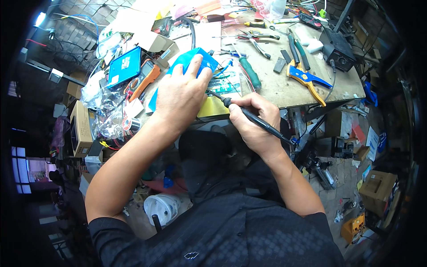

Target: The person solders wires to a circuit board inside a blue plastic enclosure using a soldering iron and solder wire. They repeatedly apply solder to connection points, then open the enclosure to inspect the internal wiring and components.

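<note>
My left hand (180, 95) lies over a blue plastic case (210, 63) near the table's front edge, its fingers curled over the top and its thumb hidden. Right beside the case is a green circuit board (226, 84) with wires running to it. My right hand (262, 133) holds a black soldering iron (254, 118) like a pen. The iron's tip points left toward the board's near edge; whether it touches is too small to tell. Something yellow (214, 107) lies flat below the board at the table edge.
Left of my hands are an orange multimeter (147, 79), a blue tray (124, 66) and a solder spool (130, 123). To the right lie a green-handled screwdriver (250, 73), wire strippers (306, 79) and a black soldering station (337, 51). A white bucket (161, 208) stands below.
</note>
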The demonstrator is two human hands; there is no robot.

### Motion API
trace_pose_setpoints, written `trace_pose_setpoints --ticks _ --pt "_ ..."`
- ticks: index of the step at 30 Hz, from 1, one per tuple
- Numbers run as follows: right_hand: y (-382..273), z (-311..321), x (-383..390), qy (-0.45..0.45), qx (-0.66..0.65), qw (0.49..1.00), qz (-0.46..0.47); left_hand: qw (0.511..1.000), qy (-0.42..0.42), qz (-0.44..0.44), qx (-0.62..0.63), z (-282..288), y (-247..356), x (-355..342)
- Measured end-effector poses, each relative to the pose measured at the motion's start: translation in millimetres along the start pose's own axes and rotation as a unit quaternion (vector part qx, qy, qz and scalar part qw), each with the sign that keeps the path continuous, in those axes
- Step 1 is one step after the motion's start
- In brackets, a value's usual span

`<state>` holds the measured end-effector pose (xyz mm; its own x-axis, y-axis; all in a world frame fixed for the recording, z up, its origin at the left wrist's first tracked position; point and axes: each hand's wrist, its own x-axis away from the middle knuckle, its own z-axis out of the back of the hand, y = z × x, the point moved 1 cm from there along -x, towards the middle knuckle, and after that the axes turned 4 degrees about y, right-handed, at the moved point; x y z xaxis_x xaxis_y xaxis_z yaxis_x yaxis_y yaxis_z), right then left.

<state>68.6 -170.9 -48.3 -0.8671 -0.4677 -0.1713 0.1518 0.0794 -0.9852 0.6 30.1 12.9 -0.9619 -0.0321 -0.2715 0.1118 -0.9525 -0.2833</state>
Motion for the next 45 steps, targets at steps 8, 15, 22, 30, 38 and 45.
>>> trace_pose_setpoints --ticks 8,15,22,30,38,45 --pt "2 1 -1 -0.005 -0.001 1.0 0.003 0.999 -0.031 0.013 0.035 12 0 -2" --pt "2 1 0 -0.004 -0.009 1.0 -0.001 0.999 -0.023 0.016 0.035 9 -3 -3" --pt "0 1 -1 -0.003 0.004 1.0 0.011 0.999 -0.035 -0.012 0.022 -1 -13 -5" --pt "-1 2 0 -0.005 0.007 1.0 0.004 0.998 -0.069 0.002 0.011 15 -6 -7" --pt "2 2 -1 -0.01 0.004 1.0 0.014 0.996 -0.08 0.004 0.026 22 -5 -11" --pt "6 1 -1 0.0 0.001 1.0 0.015 0.99 -0.007 -0.003 0.141 17 -18 -49"
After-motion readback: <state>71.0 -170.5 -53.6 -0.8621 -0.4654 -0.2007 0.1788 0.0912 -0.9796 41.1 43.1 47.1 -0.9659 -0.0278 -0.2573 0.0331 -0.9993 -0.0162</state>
